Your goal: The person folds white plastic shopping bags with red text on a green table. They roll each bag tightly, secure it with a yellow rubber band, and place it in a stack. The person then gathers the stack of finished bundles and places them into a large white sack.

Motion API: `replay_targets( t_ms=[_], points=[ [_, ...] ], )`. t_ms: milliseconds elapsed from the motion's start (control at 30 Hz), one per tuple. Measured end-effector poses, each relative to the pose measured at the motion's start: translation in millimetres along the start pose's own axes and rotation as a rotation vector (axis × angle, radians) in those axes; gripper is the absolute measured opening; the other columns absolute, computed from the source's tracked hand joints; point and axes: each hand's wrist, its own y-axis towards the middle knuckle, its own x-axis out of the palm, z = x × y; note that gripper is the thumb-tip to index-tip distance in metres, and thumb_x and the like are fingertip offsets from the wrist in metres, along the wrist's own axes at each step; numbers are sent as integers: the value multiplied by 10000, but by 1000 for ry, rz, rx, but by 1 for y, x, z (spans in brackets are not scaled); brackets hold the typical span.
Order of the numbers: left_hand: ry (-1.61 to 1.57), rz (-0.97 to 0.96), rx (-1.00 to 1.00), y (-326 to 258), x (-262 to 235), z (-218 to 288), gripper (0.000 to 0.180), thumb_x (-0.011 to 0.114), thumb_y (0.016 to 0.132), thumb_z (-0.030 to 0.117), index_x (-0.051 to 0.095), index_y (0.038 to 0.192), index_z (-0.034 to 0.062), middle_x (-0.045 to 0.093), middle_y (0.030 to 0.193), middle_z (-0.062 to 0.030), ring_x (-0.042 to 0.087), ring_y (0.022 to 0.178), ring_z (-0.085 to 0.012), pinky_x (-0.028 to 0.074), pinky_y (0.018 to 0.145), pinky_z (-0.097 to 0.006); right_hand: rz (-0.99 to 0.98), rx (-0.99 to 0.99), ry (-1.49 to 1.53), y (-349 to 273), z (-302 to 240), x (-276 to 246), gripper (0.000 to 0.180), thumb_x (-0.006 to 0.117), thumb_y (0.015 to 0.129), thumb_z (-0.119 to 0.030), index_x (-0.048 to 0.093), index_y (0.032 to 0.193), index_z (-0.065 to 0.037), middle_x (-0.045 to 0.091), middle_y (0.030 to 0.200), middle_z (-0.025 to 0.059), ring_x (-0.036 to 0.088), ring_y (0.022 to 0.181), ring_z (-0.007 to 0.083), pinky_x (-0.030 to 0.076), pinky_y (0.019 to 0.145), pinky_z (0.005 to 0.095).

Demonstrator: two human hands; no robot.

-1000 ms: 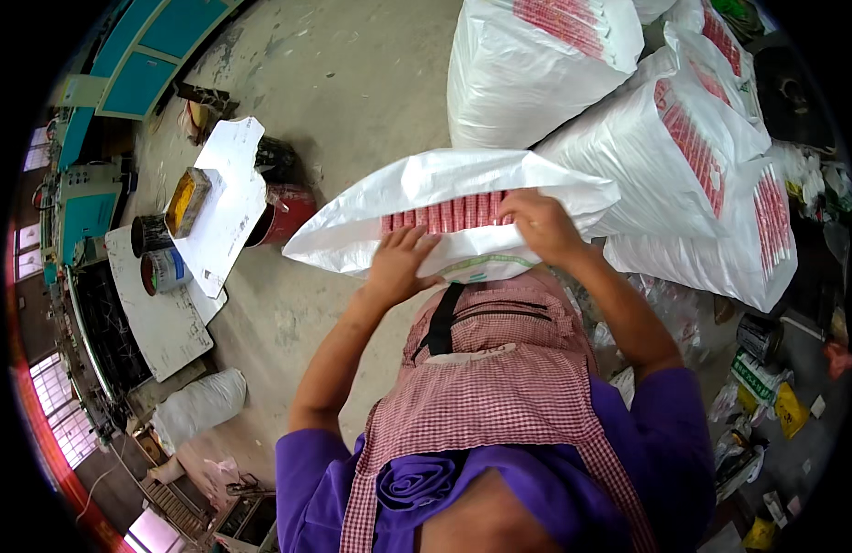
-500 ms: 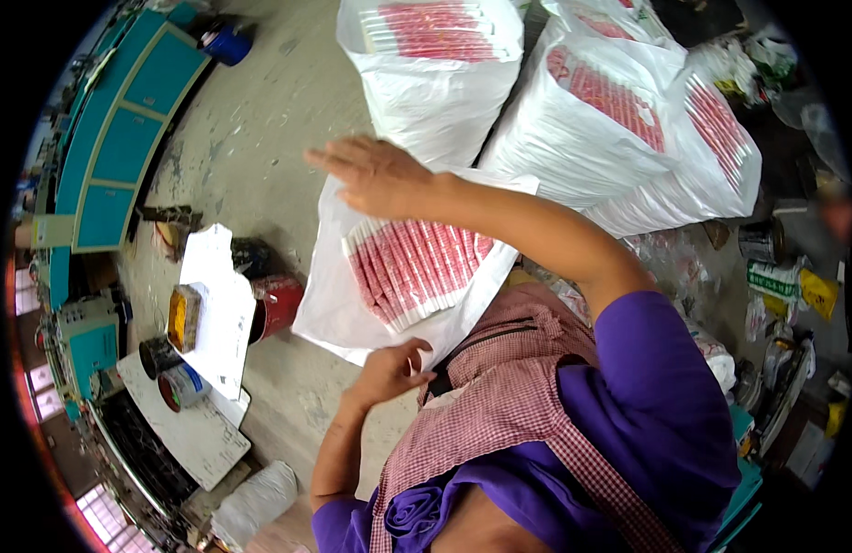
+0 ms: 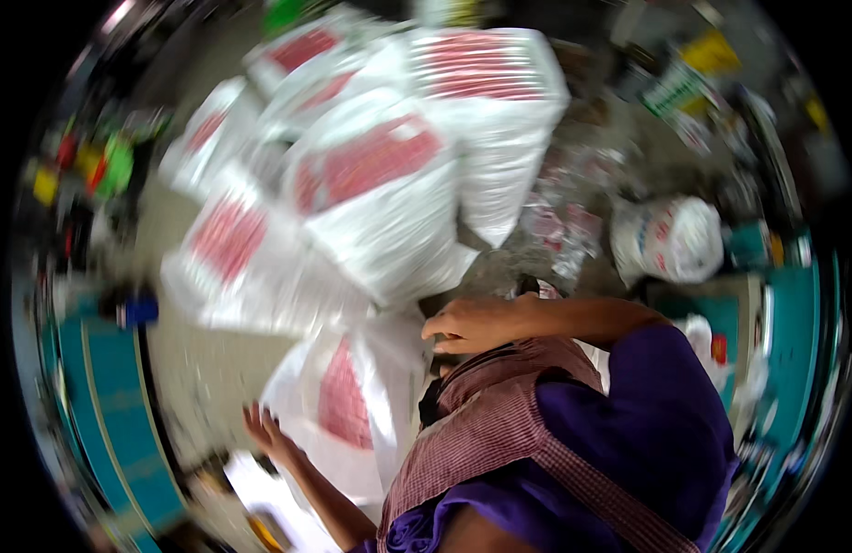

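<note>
My left hand (image 3: 274, 435) is raised beside the near white plastic sack (image 3: 301, 387), its fingers spread and nothing in them. Inside that sack lies a stack of red-and-white printed pieces (image 3: 345, 401), whose exact kind I cannot make out through the blur. My right hand (image 3: 476, 324) hangs in front of my checked apron (image 3: 499, 419), right of the sack's mouth. Its fingers are loosely bent with a gap at the thumb, and no object shows in it.
Several filled white sacks (image 3: 389, 221) stand close together ahead, showing similar red-and-white stacks. Crumpled clear plastic (image 3: 569, 230) and a full white bag (image 3: 670, 238) lie to the right. Teal cabinets (image 3: 117, 415) line the left, and a white board (image 3: 269, 498) is at lower left.
The view has turned right, bringing more sacks into sight. My right hand has left its place above the near sack and come back toward my apron; my left hand has moved to the sack's left side.
</note>
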Motion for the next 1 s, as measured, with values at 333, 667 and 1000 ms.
replay_targets(
  t_ms=[333, 667, 1000],
  points=[
    [73, -758, 810, -147, 381, 208, 350, 566, 879, 27, 510, 1222, -13, 609, 1153, -189, 583, 1054, -328, 441, 923, -404, 660, 726, -77, -305, 156, -144, 340, 579, 852, -292, 579, 1130, -96, 651, 890, 168, 617, 874, 363, 477, 735, 465],
    [91, -1125, 873, -194, 644, 317, 309, 554, 879, 70, 566, 1173, -22, 614, 1136, -165, 583, 1043, -304, 454, 884, -386, 1645, 1242, -205, -600, 289, -219, 423, 658, 807, -271, 602, 1146, -24, 619, 1086, 205, 590, 971, 365, 461, 882, 401],
    [207, -1487, 1197, -292, 997, 453, 315, 557, 915, 84, 571, 1221, 11, 607, 1161, -161, 594, 1074, -279, 463, 912, -377, 1791, 2571, -242, -833, 410, -230, 599, 543, 873, -473, 404, 1348, -135, 350, 1438, 150, 222, 1377, 379, 233, 1016, 631]
  ],
)
